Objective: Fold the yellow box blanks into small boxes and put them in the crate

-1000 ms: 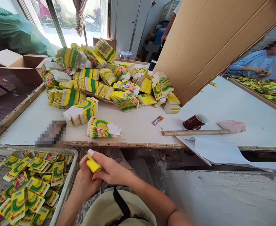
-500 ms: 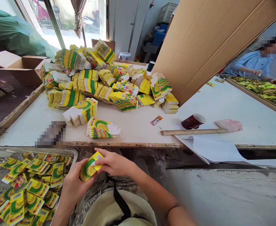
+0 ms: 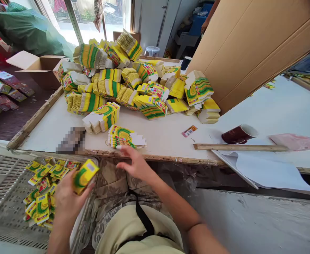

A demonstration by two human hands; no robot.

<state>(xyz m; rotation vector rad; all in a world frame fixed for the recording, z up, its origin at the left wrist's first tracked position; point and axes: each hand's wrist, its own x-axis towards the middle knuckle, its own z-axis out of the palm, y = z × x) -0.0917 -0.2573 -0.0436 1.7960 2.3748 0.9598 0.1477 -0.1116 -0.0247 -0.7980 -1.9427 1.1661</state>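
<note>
My left hand is closed round a small yellow and green box, held over the near side of a plastic crate. Similar yellow boxes lie heaped in that crate. My right hand holds nothing; its fingers are apart, close to a small stack of flattened cartons at the table's front edge. Whether a fingertip touches the stack I cannot tell. Behind it stands a thicker bundle of flat cartons.
A large pile of carton bundles covers the back of the table. To the right are a dark red mug, a wooden stick and white sheets. A tall cardboard panel rises behind. An open cardboard box stands left.
My right hand has let go of the yellow box and moved up to the small stack. My left hand has carried the box left toward the crate. The view has shifted left.
</note>
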